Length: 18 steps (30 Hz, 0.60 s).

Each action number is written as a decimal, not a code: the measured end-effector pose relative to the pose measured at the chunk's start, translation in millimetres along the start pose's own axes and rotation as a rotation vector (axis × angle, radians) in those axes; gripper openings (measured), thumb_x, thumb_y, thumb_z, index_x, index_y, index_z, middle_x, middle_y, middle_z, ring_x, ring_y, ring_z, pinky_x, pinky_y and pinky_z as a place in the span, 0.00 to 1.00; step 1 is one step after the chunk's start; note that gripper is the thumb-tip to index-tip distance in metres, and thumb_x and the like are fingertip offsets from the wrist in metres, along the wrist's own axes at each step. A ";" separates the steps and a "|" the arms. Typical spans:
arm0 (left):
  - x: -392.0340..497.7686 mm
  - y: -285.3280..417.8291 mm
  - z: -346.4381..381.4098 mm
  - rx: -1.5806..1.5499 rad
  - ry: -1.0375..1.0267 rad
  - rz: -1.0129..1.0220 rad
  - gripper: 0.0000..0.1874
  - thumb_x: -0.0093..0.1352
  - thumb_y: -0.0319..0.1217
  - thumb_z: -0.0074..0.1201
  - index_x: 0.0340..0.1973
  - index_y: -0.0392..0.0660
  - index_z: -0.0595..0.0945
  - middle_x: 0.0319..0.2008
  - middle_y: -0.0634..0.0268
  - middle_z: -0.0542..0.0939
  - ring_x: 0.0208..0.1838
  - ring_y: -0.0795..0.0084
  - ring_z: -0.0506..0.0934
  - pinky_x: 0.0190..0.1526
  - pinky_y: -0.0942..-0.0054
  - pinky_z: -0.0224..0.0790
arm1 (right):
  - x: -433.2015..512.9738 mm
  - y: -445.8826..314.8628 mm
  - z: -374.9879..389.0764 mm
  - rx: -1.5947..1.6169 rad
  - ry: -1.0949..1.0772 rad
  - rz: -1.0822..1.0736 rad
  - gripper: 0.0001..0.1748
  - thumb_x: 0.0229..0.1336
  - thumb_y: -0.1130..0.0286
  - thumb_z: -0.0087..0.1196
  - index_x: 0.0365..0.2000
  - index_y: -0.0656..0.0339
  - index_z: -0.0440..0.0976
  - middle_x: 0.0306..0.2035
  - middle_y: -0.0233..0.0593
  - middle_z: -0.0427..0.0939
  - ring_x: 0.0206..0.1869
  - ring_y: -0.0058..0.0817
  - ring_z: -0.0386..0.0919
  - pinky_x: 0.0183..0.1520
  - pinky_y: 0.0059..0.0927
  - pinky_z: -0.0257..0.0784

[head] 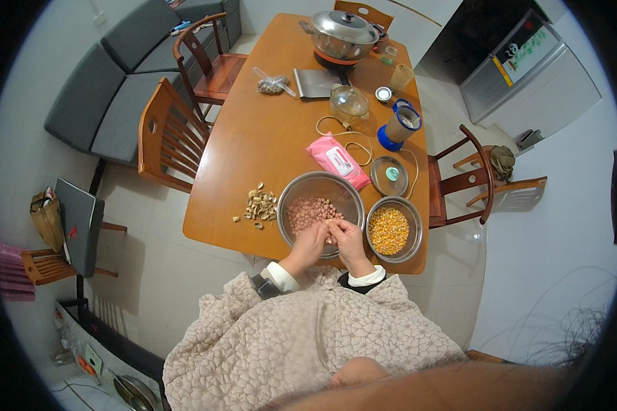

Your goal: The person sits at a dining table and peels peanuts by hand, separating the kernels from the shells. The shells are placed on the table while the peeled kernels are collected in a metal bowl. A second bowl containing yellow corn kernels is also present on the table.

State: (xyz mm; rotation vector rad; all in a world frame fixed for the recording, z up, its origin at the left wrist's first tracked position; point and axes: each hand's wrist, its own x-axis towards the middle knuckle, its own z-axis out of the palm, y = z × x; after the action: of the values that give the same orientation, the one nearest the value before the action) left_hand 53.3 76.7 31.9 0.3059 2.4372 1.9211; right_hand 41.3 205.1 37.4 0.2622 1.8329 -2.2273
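Note:
Over the near side of a large metal bowl my left hand and my right hand meet at the fingertips. A small pale thing, seemingly a peanut in its shell, is pinched between them, mostly hidden by the fingers. Shelled peanuts with pinkish skins lie in the bowl. Left of it is a loose pile of empty peanut shells on the wooden table. A smaller metal bowl of yellow corn kernels stands to the right, close beside the large bowl.
Beyond the bowls lie a pink wipes packet, a glass lid and a cable. Farther back stand a blue-rimmed appliance, a glass lidded pot, a tied plastic bag and a large lidded steamer pot. Wooden chairs flank the table.

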 end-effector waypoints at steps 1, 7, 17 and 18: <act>-0.1 -1.2 1.0 0.013 0.023 0.050 0.19 0.73 0.37 0.32 0.38 0.35 0.75 0.25 0.51 0.76 0.28 0.59 0.75 0.33 0.66 0.66 | -0.3 -0.6 1.3 -0.002 0.003 0.008 0.09 0.58 0.71 0.52 0.33 0.68 0.76 0.19 0.25 0.70 0.18 0.10 0.61 0.21 0.13 0.55; 6.5 -6.2 4.8 -0.339 0.079 -0.199 0.20 0.74 0.40 0.30 0.25 0.42 0.71 0.15 0.70 0.67 0.17 0.81 0.63 0.19 0.79 0.55 | -0.1 -0.7 0.9 0.121 -0.050 0.131 0.10 0.60 0.72 0.49 0.37 0.69 0.74 0.21 0.25 0.69 0.18 0.10 0.58 0.21 0.13 0.53; 7.8 -5.2 -11.4 -0.991 -0.222 -0.657 0.21 0.73 0.44 0.28 0.24 0.48 0.70 0.14 0.72 0.66 0.15 0.81 0.60 0.16 0.81 0.47 | 12.9 -2.8 -18.4 0.276 -0.265 0.228 0.10 0.60 0.70 0.49 0.32 0.68 0.75 0.22 0.26 0.72 0.17 0.08 0.58 0.18 0.13 0.50; 8.3 -7.2 -7.6 -0.908 -0.170 -0.615 0.21 0.73 0.44 0.29 0.23 0.48 0.69 0.14 0.72 0.66 0.16 0.81 0.60 0.17 0.81 0.48 | 13.1 -2.4 -17.3 0.234 -0.214 0.228 0.10 0.60 0.70 0.50 0.32 0.68 0.75 0.22 0.26 0.72 0.17 0.08 0.59 0.18 0.13 0.50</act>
State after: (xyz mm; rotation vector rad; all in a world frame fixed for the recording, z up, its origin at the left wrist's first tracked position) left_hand 43.1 69.2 27.7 -0.2656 1.1347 2.2597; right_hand 27.8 221.5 32.6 0.2492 1.3638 -2.2112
